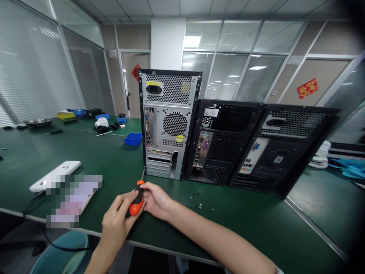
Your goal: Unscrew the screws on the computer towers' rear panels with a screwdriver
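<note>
A screwdriver (pixel 137 199) with an orange and black handle is held between both hands. My left hand (pixel 119 213) grips the handle from the left side. On the other side, the fingers of my right hand (pixel 156 199) close on the same handle near its front end. The thin shaft points away from me, its tip at the lower left corner of a silver-backed computer tower (pixel 174 152), where a screw seems to sit. This tower stands upright with its rear panel facing me. Several small loose screws (pixel 199 206) lie on the table to the right of my hands.
Two black computer cases (pixel 225 146) (pixel 293 152) stand right of the silver-backed tower. On the green table (pixel 111 160) are a blue tray (pixel 133 139), a white power-bank-like device (pixel 55 176) and a blurred-out flat item (pixel 75 199). A teal bin (pixel 61 253) stands below the table's front edge.
</note>
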Available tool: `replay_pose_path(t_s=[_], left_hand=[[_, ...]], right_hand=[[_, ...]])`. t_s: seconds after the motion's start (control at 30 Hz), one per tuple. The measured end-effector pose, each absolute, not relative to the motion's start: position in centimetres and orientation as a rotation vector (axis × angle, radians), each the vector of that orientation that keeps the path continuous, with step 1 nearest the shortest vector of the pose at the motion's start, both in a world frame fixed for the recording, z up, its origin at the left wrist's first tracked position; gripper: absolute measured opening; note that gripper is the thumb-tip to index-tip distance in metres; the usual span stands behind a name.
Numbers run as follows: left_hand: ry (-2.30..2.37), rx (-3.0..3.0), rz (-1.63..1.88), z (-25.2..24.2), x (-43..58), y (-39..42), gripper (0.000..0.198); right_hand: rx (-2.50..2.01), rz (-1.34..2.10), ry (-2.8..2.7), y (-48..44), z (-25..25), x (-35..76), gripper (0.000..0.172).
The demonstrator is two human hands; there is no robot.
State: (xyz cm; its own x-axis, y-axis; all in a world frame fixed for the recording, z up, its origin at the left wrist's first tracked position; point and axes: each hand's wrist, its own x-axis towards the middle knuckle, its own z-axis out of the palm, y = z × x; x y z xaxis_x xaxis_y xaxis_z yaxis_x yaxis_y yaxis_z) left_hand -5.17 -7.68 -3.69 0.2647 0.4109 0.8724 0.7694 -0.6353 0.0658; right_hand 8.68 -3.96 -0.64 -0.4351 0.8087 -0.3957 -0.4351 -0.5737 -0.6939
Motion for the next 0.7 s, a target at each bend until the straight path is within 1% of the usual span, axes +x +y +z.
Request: replay_pose_path(t_s=[0.2,0.4,0.63,0.7], left_hand=[[-0.999,-2.293,-1.247,-4.1,-6.5,-7.2,0.03],[-0.9,-2.375,-1.158,-3.1,-7.0,-7.1,0.029],[-0.83,-2.388,-1.058,-1.8,-7.7,-7.0,0.027],[-0.81,-2.407,-1.038,-1.7,-7.8,-7.0,0.027]], right_hand=[[-0.94,2.058,-0.653,-4.1,-0.5,8.5,0.012],[-0.946,2.05,-0.664,-4.2,-0.3,8.5,0.015],[-0.903,2.029,-0.729,-4.0,-0.6,8.7,0.013],[-0.899,2.032,-0.746,-4.0,-0.7,8.7,0.015]])
